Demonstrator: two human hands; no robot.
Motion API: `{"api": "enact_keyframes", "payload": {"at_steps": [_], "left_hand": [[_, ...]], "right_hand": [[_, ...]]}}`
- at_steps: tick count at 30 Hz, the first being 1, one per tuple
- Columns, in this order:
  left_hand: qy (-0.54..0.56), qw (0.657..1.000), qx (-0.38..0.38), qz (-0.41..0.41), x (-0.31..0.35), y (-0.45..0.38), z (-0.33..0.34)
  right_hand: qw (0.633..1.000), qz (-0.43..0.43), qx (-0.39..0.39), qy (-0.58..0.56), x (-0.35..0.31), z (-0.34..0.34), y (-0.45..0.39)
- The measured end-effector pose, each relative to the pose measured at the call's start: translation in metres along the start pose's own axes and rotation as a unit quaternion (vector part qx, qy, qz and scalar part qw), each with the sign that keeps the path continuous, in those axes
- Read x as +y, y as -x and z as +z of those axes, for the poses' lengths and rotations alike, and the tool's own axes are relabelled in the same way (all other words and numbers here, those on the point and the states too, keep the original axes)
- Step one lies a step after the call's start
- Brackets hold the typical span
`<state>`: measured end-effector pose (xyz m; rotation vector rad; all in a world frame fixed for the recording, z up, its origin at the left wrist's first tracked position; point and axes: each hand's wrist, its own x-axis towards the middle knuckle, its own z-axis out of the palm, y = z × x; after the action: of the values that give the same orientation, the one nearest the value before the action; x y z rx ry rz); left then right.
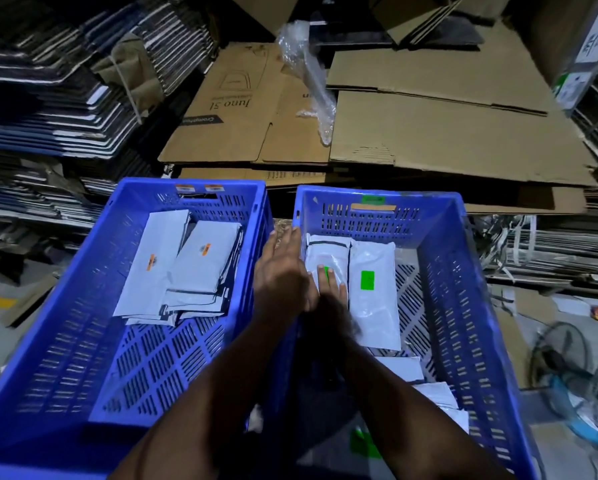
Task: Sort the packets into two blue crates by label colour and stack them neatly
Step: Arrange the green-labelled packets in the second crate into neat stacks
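Both flat: left hand (283, 271) along right crate (463, 271) wall, right hand (330, 289) seemingly pressing packet (325, 258).

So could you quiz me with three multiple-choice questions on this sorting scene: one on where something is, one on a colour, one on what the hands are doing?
1. Where are the orange-labelled packets?
A. left crate
B. right crate
C. on the cardboard

2. What colour is the label on the packet lying face up in the right crate?
A. red
B. green
C. yellow

3. What is the right hand doing?
A. lifting a crate
B. hanging clear of the crates
C. pressing flat on a packet

Answers: 1 A, they lie piled in the left crate. 2 B, a bright green patch shows. 3 C, its fingers rest spread on the packet beside the left hand.
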<state>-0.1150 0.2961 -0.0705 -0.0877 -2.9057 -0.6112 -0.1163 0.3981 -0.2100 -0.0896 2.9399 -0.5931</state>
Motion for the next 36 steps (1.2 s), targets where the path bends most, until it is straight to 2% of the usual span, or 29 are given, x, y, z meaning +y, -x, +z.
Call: {"api": "enact_keyframes", "payload": {"at_steps": [4,6,9,13,16,18,23,26,30,32,34,36], "left_hand": [[0.041,0.996,-0.053,-0.061,0.010,-0.003,-0.010],[0.043,0.996,-0.046,-0.068,0.013,-0.003,-0.013],[0.037,0.997,-0.036,-0.060,0.012,-0.002,-0.012],[0.034,0.998,-0.032,-0.051,0.011,-0.002,-0.011],[0.040,0.997,-0.027,-0.053,0.013,-0.001,-0.013],[0.037,0.998,-0.019,-0.050,0.012,-0.001,-0.013],[0.034,0.998,-0.008,-0.044,0.010,-0.002,-0.011],[0.032,0.999,-0.005,-0.037,0.010,-0.001,-0.011],[0.077,0.997,-0.009,-0.026,0.008,-0.002,-0.008],[0.108,0.994,-0.020,-0.019,0.008,-0.002,-0.009],[0.136,0.990,-0.028,-0.017,0.007,-0.001,-0.010],[0.148,0.989,-0.027,-0.012,0.006,0.000,-0.011]], "right_hand": [[1.000,0.009,-0.003,-0.005,0.000,0.001,0.003],[1.000,-0.006,-0.015,0.004,0.001,-0.003,0.005],[0.999,-0.043,0.011,-0.008,0.004,-0.029,0.009],[0.995,0.043,0.095,-0.001,0.039,-0.060,0.004],[0.991,0.113,0.054,0.050,0.076,-0.055,0.006],[0.992,0.109,0.017,0.059,0.089,-0.049,0.007],[0.994,0.088,-0.006,0.062,0.094,-0.047,0.000],[0.995,0.080,-0.012,0.059,0.091,-0.059,0.004],[0.995,0.087,0.027,0.047,0.078,-0.098,0.024],[0.996,0.077,-0.027,0.036,0.070,-0.116,0.042],[0.991,0.020,-0.131,0.020,0.062,-0.130,0.072],[0.966,-0.032,-0.256,0.010,0.052,-0.143,0.111]]}}
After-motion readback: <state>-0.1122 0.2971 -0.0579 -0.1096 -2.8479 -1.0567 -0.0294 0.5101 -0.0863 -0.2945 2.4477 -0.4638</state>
